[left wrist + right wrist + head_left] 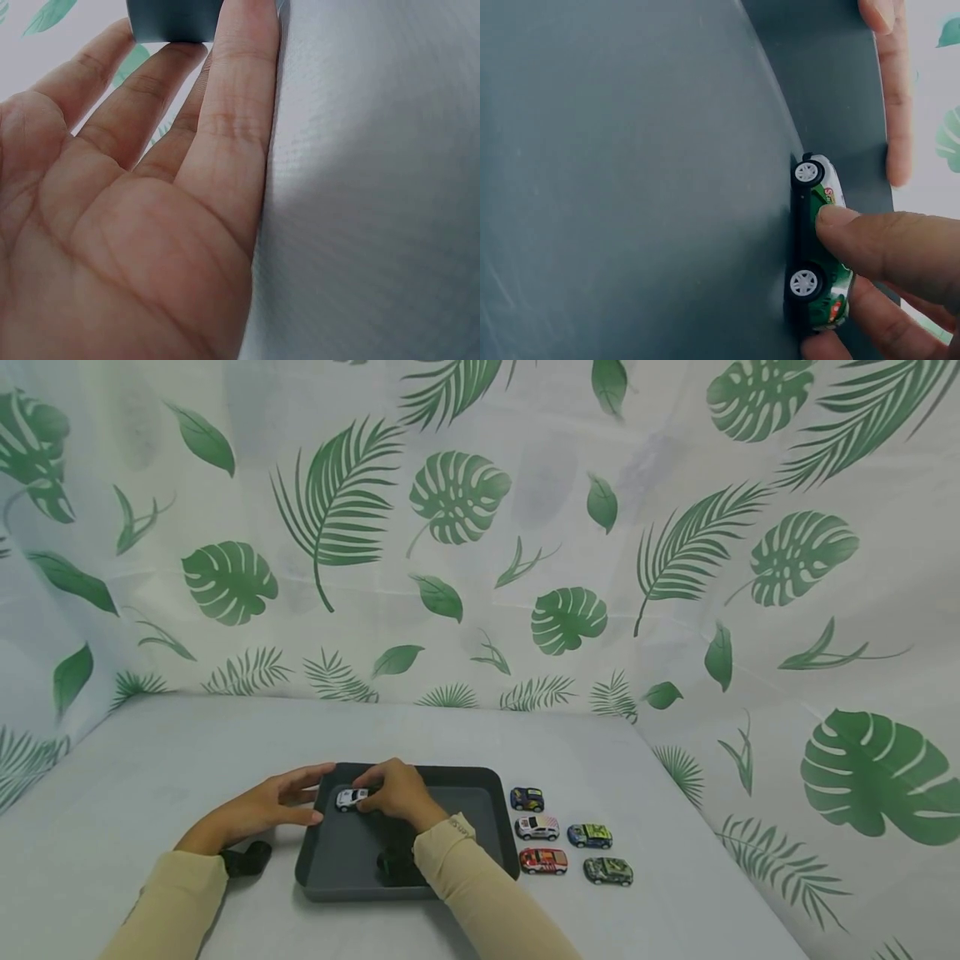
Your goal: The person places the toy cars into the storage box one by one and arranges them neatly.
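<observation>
A dark grey rectangular tray (408, 893) lies on the table. Inside its far left corner, my right hand (401, 793) pinches a small white-and-green toy car (821, 240) between thumb and fingers. The car's wheels are right at the tray floor, close to the side wall. My left hand (258, 810) is at the tray's left side, its fingers extended along the outer wall and its thumb tip at the rim. In the left wrist view the palm and fairly straight fingers (232, 97) show, fingertips against the tray wall.
Right of the tray stand several toy cars: a dark blue one (527, 799), a white one (537, 828), a red one (543, 861), a blue-yellow one (590, 836) and a camouflage-green one (608, 871). A leaf-patterned curtain (480, 560) rises behind the table.
</observation>
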Demonstrator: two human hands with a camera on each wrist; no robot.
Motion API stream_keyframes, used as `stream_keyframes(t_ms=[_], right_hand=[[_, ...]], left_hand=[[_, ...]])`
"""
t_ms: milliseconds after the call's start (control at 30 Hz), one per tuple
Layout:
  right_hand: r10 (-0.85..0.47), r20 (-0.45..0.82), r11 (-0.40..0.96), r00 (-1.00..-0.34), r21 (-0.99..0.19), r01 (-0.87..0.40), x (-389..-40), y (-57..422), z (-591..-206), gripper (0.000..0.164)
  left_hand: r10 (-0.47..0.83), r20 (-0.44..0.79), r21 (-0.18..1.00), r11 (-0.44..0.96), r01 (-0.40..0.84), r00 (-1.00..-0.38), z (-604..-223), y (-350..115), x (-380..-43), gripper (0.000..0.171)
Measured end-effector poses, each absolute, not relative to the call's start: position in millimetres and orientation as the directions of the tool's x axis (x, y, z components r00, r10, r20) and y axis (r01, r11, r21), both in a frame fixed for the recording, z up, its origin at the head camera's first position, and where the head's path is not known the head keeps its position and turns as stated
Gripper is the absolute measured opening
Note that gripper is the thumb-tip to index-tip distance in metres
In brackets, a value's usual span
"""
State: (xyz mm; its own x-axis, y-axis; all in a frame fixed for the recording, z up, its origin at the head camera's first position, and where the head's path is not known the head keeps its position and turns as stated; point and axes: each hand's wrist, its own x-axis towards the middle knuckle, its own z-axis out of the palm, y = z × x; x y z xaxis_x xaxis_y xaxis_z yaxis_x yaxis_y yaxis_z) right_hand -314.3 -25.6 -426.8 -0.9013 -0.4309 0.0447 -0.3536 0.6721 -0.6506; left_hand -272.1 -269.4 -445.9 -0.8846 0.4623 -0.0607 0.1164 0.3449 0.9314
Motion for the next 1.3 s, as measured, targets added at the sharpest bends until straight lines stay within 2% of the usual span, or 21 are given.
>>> stream_keyframes(t_ms=[433, 933, 1067, 1300], right_hand=[[-0.457, 0.044, 0.647, -0.888, -0.669, -0.366, -312, -14, -413, 0.029], [-0.588, 0.044, 0.539, -0.808, -0.723, -0.432, -305, 18, -400, 0.032], [-0.634, 0.028, 0.470, -0.773, -0.779, -0.414, -304, 27, -400, 0.033], [-0.742, 0.034, 0.313, -0.670, -0.865, -0.391, -304, 44, -400, 0.039]], left_hand=[[0.467, -0.052, 0.933, 0.337, 0.124, -0.883, -445, -269, -272, 0.090], [0.464, -0.056, 0.929, 0.350, 0.124, -0.884, -447, -269, -271, 0.091], [0.466, -0.053, 0.928, 0.350, 0.129, -0.883, -447, -268, -271, 0.091], [0.458, -0.057, 0.923, 0.363, 0.128, -0.887, -447, -267, -271, 0.092]])
